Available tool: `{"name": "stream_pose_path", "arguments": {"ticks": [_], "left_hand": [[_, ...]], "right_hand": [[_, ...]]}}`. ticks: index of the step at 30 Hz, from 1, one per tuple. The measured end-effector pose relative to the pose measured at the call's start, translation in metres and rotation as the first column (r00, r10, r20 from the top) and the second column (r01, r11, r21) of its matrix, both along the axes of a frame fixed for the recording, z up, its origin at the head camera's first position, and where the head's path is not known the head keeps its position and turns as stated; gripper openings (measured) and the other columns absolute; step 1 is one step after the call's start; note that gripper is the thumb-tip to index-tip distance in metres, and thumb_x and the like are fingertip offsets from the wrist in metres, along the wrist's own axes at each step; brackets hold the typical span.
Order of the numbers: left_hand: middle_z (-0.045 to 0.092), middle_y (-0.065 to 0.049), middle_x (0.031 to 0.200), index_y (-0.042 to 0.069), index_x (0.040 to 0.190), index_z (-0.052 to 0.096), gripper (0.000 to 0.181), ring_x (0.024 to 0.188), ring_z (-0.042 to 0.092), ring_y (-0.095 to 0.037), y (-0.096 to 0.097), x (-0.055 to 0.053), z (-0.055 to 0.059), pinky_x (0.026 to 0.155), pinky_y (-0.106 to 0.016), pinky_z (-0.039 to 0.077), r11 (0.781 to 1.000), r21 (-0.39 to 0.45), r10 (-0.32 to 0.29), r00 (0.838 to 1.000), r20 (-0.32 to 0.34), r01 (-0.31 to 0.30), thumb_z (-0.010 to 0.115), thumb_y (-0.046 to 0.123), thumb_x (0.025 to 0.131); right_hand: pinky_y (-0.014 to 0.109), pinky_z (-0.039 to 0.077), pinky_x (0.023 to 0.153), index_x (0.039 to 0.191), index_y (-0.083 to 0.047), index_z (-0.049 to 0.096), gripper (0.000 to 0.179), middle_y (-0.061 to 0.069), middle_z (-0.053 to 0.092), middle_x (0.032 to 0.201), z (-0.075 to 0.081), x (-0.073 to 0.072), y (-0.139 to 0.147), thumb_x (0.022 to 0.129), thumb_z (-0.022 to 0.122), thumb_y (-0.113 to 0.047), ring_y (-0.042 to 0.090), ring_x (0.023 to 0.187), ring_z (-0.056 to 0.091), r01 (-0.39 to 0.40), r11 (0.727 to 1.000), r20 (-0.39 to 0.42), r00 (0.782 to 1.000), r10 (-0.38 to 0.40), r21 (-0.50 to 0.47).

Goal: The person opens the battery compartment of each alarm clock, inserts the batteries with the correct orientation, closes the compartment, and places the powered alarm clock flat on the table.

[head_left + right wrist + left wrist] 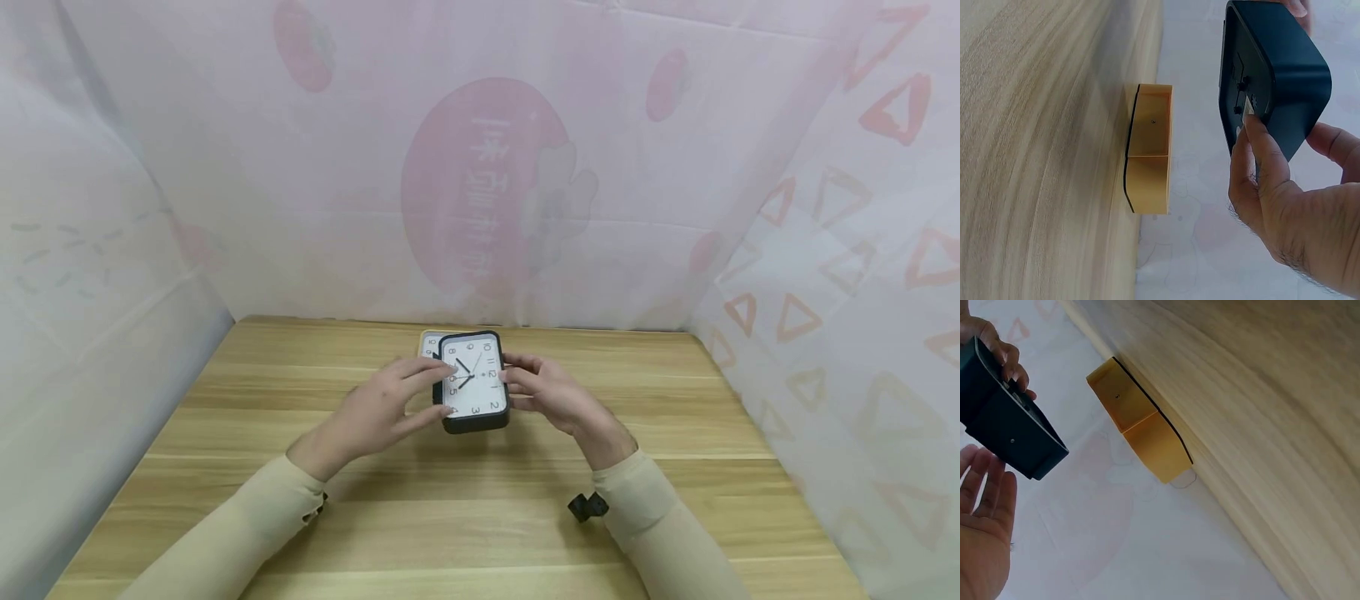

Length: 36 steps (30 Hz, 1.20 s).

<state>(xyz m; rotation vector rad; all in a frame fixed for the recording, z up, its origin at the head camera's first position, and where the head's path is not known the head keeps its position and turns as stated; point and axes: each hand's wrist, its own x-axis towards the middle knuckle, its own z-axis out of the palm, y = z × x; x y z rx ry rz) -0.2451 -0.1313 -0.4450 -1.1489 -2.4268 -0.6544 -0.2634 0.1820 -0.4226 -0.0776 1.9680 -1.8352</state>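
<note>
A black-cased alarm clock (480, 396) with a white face is raised over the table, its face turned up and its 12 toward my right hand. My right hand (547, 387) grips that side, with fingers (1263, 147) bent against the back near small black knobs and the thumb on the other side. My left hand (382, 404) lies at the opposite edge, its fingers extended over the face and the thumb by the lower left corner. Partly hidden behind the black clock is a yellow-cased clock (1138, 422), lying on the table with its numbered face up.
The wooden table (450, 517) ends at a pale printed cloth (337, 208) hanging at the back and both sides. The yellow clock sits close to the back edge. A small black device (588, 507) is strapped at my right wrist.
</note>
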Motion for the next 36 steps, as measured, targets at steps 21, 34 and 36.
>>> {"name": "stream_pose_path", "arguments": {"ticks": [21, 34, 36], "left_hand": [[0.074, -0.021, 0.161, 0.007, 0.167, 0.064, 0.056, 0.145, 0.075, -0.044, -0.012, -0.016, -0.002, 0.12, -0.062, 0.065, 0.958, 0.175, 0.067, 0.768, 0.637, -0.229, 0.062, 0.042, 0.123], [0.072, -0.034, 0.148, -0.013, 0.164, 0.057, 0.056, 0.125, 0.08, -0.027, -0.01, -0.012, 0.003, 0.107, -0.035, 0.072, 0.903, 0.329, -0.143, 0.527, 0.838, -0.277, 0.06, 0.027, 0.124], [0.069, -0.034, 0.152, -0.012, 0.166, 0.055, 0.057, 0.127, 0.078, -0.027, -0.009, -0.013, 0.003, 0.108, -0.034, 0.071, 0.887, 0.345, -0.146, 0.523, 0.84, -0.306, 0.06, 0.027, 0.125]], "right_hand": [[0.043, 0.069, 0.115, 0.177, 0.004, 0.045, 0.069, 0.03, 0.054, 0.176, 0.001, 0.006, 0.002, 0.114, 0.068, -0.01, 0.032, 0.144, 0.068, -0.184, 0.978, -0.034, 0.982, 0.188, 0.102], [0.048, 0.064, 0.124, 0.176, 0.001, 0.048, 0.065, 0.028, 0.052, 0.177, 0.001, 0.008, 0.003, 0.116, 0.068, -0.013, 0.033, 0.152, 0.063, -0.231, 0.965, -0.054, 0.97, 0.239, 0.124], [0.047, 0.062, 0.125, 0.176, 0.0, 0.048, 0.062, 0.027, 0.053, 0.177, 0.0, 0.007, 0.004, 0.117, 0.066, -0.014, 0.032, 0.154, 0.062, -0.234, 0.964, -0.064, 0.968, 0.243, 0.128]]}}
